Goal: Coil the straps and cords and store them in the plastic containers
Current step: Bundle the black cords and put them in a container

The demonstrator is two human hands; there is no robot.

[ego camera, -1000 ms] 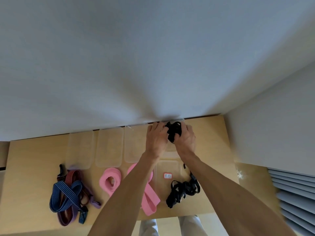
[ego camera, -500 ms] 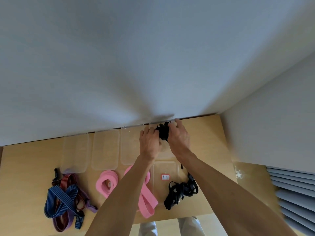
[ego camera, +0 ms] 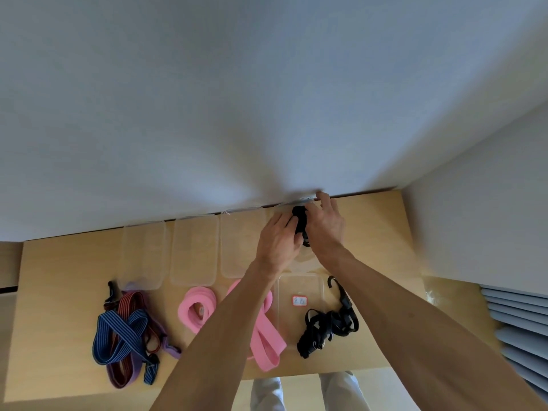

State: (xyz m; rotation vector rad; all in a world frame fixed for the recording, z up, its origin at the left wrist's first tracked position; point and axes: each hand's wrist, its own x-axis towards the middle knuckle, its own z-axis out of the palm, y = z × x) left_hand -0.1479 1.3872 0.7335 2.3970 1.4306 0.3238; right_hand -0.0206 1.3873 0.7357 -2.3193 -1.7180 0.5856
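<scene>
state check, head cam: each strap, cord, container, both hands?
black strap bundle: coiled, held by both hands over the far-right container
left hand: holding bundle
right hand: holding bundle
pink coil: coiled, on table
pink strap: loose
black cord: tangled
striped cords: tangled

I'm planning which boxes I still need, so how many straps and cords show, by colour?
Black: 2, bundle in both hands, tangle
Pink: 2, coil, loose strap
Blue: 1
Red: 1
Purple: 1
Total: 7
</scene>
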